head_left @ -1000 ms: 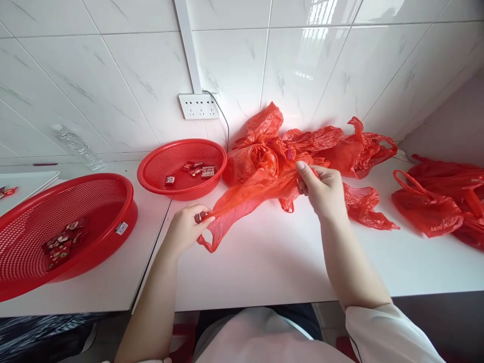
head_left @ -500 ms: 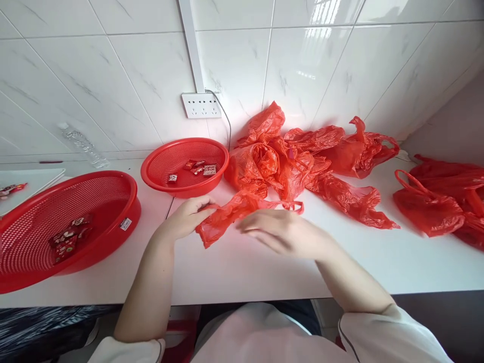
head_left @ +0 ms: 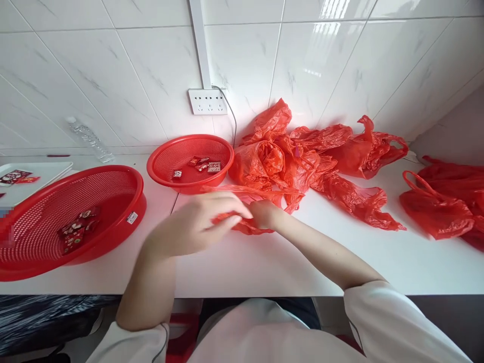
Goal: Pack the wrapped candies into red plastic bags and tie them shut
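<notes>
Right at the middle of the frame, both hands meet over a bunched red plastic bag (head_left: 245, 224) that lies on the white worktop (head_left: 264, 267). The left hand (head_left: 196, 224) is blurred; its fingers stretch across the near end of the bag and seem to press on it, though a firm grip cannot be told. The right hand (head_left: 264, 214) is curled shut around the crumpled plastic just beside the left fingertips, so the two hands touch or nearly touch. A thin red strip of the bag runs from the hands toward the centre right, ending just beside the heap of red bags (head_left: 302, 151) piled against the tiled wall.

Left of the hands stands a small red basket (head_left: 191, 161) with a few wrapped sweets in it. A large red basket (head_left: 68, 217) fills the lower left, also holding a few red packets. More red bags (head_left: 446, 201) lie at the right edge. A clear bottle (head_left: 88, 138) lies by the wall at the upper left, and a wall socket (head_left: 207, 101) sits above the small basket.
</notes>
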Tool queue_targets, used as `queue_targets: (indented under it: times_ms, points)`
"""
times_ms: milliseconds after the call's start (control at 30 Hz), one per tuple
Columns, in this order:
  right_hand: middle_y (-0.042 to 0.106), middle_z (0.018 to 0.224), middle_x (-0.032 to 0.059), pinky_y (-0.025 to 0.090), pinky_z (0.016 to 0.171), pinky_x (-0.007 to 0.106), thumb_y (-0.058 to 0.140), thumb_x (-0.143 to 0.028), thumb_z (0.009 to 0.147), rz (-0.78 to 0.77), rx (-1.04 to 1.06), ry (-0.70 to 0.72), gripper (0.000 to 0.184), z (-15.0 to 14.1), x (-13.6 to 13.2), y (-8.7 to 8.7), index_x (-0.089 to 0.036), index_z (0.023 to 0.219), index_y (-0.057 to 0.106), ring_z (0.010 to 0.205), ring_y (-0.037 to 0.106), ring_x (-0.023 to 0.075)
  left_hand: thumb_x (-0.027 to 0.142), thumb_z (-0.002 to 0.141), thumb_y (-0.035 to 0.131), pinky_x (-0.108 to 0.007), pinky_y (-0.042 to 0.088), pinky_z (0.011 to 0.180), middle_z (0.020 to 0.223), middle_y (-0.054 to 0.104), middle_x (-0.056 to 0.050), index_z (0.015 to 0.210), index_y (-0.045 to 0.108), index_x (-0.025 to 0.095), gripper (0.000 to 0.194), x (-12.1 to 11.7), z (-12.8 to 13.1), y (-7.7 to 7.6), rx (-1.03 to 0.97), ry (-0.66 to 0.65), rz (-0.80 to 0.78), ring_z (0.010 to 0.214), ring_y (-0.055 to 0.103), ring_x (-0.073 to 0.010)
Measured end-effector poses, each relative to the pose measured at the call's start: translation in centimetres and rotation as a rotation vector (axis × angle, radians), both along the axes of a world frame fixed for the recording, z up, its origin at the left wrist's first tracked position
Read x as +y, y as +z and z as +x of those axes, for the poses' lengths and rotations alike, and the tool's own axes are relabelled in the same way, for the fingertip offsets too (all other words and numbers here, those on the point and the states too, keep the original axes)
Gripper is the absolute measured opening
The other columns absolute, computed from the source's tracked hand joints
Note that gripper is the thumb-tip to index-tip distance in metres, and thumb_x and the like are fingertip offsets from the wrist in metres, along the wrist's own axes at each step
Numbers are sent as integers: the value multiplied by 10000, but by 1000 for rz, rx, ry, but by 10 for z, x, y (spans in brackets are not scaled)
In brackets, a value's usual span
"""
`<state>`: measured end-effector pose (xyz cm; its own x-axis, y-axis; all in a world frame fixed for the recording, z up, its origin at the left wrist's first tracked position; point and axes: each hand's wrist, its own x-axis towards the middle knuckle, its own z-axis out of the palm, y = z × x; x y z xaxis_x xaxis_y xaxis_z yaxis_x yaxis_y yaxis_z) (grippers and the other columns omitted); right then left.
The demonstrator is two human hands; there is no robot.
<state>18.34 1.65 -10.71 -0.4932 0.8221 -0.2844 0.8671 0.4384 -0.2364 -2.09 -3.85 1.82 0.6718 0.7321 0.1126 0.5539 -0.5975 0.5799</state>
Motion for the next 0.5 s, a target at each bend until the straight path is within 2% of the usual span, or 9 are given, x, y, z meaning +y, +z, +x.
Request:
queue_targets:
  times_ms: [67,133,167,233,300,367,400,433,500]
  points:
    - [713,1024,136,533,816,369,639,-193,843,-17,-9,40,218,-6,-3,2,-159,1054,685,976,680,302,170,943,361,-374,519,878,1114,706,-56,1124,669,261,368,3,31,-15,269,-5,0,1002,670,-230]
    - [719,988,131,532,775,353,637,-134,793,-24,-1,63,282,-8,-8,1,-164,1068,686,921,689,292,75,895,346,-405,524,836,1122,705,-134,1167,639,176,412,15,50,-41,597,139,-4,983,686,-275]
    - [718,968,126,532,737,347,645,-121,765,-25,10,62,373,-5,-11,1,-173,1134,668,871,691,281,64,874,376,-441,521,825,1082,705,-200,1138,647,111,381,23,53,-55,665,181,-10,980,687,-325]
    - [710,959,110,525,669,337,652,-143,748,-18,50,38,537,6,-15,-2,-211,1278,600,793,680,256,70,787,533,-457,525,809,990,718,-236,1066,674,76,312,35,44,-81,742,186,-56,947,692,-373]
    - [707,955,87,514,655,325,652,-176,754,-22,127,14,535,23,-18,-5,-242,1283,604,770,662,233,29,656,626,-437,536,783,1060,710,-232,1154,653,99,503,39,25,-98,784,174,-86,962,690,-381]
    - [711,912,58,506,677,299,658,-185,751,-47,225,10,426,40,-17,-8,-238,1174,672,762,652,202,12,591,649,-401,543,744,1113,704,-203,1318,568,155,746,37,6,-105,792,177,-127,936,700,-352]
    - [714,905,45,501,686,280,663,-184,748,-66,270,12,381,46,-15,-8,-231,1124,697,761,651,185,23,589,655,-388,542,723,1102,708,-188,1357,538,177,793,33,0,-104,786,183,-152,895,707,-332]
    - [720,927,37,497,695,262,664,-191,752,-90,313,18,356,51,-13,-9,-228,1103,708,774,653,170,44,600,661,-380,539,700,1065,716,-178,1355,540,183,777,29,-4,-102,777,190,-179,840,711,-315]
    - [723,1038,34,495,727,246,671,-219,761,-140,374,56,355,55,-8,-10,-236,1113,714,851,661,164,122,670,666,-379,533,689,1013,722,-160,1253,609,182,589,19,-4,-96,741,177,-213,792,708,-299]
